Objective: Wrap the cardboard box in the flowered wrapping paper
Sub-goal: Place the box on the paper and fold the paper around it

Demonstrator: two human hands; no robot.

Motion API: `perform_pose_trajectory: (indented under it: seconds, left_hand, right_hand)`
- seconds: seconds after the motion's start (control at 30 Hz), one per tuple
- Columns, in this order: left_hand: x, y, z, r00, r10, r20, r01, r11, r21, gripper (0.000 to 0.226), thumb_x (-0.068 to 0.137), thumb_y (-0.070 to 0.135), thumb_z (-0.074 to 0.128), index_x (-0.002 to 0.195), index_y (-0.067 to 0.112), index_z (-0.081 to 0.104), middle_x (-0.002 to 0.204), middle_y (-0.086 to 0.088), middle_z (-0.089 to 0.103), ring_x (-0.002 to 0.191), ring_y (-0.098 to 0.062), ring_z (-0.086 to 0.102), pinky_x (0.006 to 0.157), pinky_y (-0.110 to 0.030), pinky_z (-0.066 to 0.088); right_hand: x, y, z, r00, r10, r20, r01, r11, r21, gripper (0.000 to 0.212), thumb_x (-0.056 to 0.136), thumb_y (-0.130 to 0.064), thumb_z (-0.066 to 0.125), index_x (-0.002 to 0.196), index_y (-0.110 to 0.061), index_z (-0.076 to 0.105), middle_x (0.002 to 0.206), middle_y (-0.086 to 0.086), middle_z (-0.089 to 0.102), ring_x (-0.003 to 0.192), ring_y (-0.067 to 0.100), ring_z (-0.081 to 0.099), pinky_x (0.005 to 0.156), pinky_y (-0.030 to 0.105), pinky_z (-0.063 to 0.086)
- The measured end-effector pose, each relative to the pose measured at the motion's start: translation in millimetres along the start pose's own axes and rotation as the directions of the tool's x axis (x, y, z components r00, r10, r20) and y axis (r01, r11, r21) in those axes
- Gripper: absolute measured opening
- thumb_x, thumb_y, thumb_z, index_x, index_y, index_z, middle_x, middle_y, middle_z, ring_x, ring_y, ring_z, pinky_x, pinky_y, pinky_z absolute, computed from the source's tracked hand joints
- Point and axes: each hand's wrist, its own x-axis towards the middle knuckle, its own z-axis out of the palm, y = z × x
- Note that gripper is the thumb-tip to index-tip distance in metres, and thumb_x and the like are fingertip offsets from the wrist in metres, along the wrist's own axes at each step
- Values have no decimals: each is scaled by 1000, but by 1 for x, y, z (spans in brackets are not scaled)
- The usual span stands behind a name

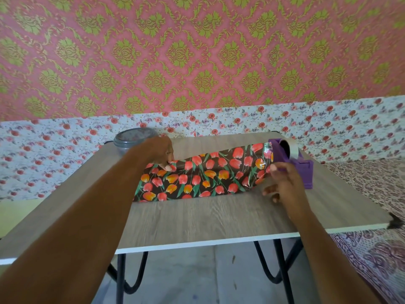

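The flowered wrapping paper (203,176), dark with red and orange tulips, lies draped over a long shape in the middle of the wooden table (208,218). The cardboard box is fully hidden beneath it. My left hand (161,153) presses down on the paper's top edge near its left end, fingertips curled onto it. My right hand (282,183) pinches the paper's right end between thumb and forefinger, other fingers spread loosely.
A purple tape dispenser (293,161) stands just behind my right hand, touching the paper's right end. A grey round lidded container (133,141) sits at the table's back left. A patterned bedspread (372,249) lies to the right of the table.
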Motion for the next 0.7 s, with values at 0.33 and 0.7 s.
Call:
perform_pose_trajectory:
  seconds: [0.33, 0.7]
  left_hand:
    - [1, -2, 2, 1000, -18, -3, 18, 999, -35, 42, 70, 15, 92, 96, 9, 61, 121, -13, 69, 115, -34, 62, 105, -49, 47]
    - [1, -5, 6, 999, -17, -38, 15, 998, -55, 46, 68, 16, 93, 102, 4, 65, 107, -13, 71, 103, -31, 65, 96, -46, 52]
  right_hand:
    - [11, 17, -6, 998, -62, -16, 57, 974, -217, 6, 91, -10, 74, 87, -5, 75, 68, 5, 68, 59, 15, 58, 60, 28, 42]
    - [11, 18, -12, 953, 164, -256, -152, 986, 64, 33, 93, -28, 74, 72, -3, 70, 59, 15, 64, 51, 24, 53, 58, 35, 49]
